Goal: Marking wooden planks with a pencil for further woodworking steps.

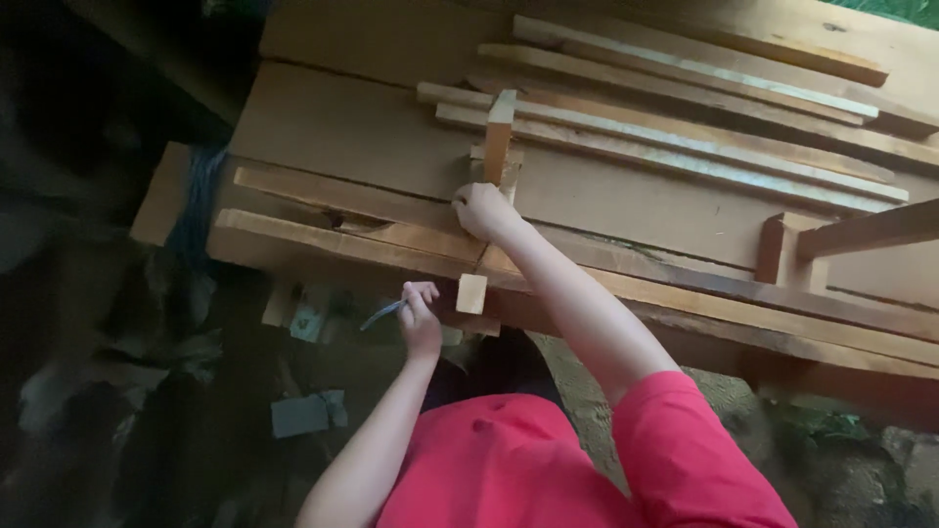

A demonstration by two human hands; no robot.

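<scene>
Wooden slat (pixel 497 147), pale end, reddish face, lies across plank stack at centre, running 12 to 6 o'clock. Right hand (pixel 482 210) clenched around its middle. Left hand (pixel 421 318) at 7 o'clock grips thin grey tool (pixel 381 314). Long thin battens (pixel 685 147) at 2 o'clock. Wooden bracket (pixel 782 249) at 3 o'clock. Rubble (pixel 303 413) below.

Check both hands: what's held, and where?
Left hand: thin dark tool, gripped at one end. Right hand: short wooden strip, gripped mid-length.

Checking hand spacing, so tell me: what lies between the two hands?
Head view: the short wooden piece's lower end and plank edge lie between left hand and right hand.
</scene>
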